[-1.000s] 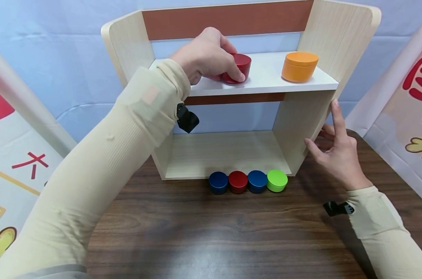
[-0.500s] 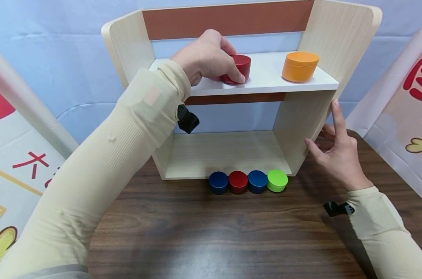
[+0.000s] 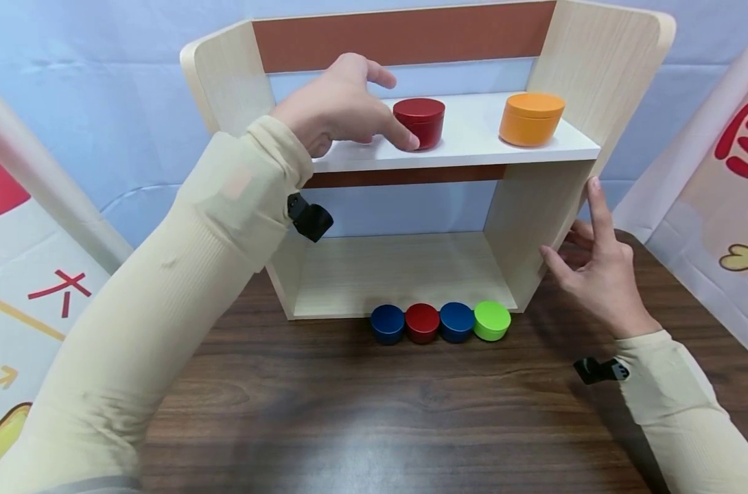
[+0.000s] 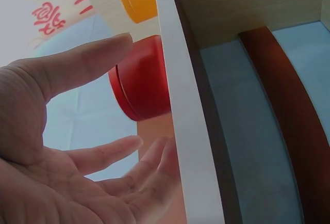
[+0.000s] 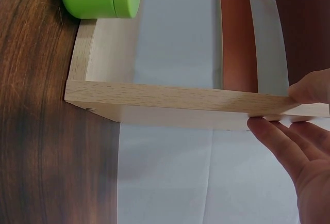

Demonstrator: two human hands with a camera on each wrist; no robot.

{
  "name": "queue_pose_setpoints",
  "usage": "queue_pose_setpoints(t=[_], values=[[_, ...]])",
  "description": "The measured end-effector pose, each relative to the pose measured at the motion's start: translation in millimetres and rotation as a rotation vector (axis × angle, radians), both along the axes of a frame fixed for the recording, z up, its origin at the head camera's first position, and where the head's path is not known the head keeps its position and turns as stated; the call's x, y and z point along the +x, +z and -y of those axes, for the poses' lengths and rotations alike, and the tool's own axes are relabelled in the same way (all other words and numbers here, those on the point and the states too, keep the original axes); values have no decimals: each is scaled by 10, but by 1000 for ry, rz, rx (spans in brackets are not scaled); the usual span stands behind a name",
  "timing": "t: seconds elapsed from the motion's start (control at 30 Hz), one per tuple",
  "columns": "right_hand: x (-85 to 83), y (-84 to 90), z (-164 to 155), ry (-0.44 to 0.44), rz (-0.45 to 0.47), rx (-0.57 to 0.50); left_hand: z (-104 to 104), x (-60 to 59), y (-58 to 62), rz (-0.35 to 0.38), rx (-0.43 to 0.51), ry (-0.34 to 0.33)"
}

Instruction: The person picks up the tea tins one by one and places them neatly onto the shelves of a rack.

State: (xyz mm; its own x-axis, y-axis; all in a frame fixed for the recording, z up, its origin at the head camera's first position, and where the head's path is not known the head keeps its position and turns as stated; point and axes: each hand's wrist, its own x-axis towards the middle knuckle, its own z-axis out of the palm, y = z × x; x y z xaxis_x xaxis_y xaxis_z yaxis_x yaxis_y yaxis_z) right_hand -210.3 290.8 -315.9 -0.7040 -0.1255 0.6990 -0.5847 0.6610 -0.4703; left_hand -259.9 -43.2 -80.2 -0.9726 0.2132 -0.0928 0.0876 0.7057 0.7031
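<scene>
- Left hand (image 3: 340, 103), fingers spread and holding nothing, sits just beside the red tin (image 3: 419, 121) on the shelf (image 3: 473, 147).
- Right hand (image 3: 596, 274), fingers straight, touches the shelf's side panel.

Head cam overhead; wrist cams close

Orange tin (image 3: 531, 118) sits on the upper board, right side. On the dark wood bench (image 3: 380, 418), a row of four small tins just in front of the bottom board, side by side: blue tin (image 3: 387, 323), red small tin (image 3: 422, 322), second blue tin (image 3: 456, 321), green tin (image 3: 491, 320). Printed banners (image 3: 720, 178) flank me; blue cloth (image 3: 102, 103) behind.
</scene>
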Motion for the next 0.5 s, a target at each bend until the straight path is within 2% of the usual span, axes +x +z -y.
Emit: queue_pose_setpoints(t=[0.1, 0.37, 0.5], values=[[4, 2, -6, -7, 0, 2, 78, 60, -31, -31, -1, -12], [23, 5, -26, -28, 15, 11, 245, 280, -147, -182, -69, -38], [22, 5, -29, -25, 10, 15, 326, 404, -176, -207, -25, -52]])
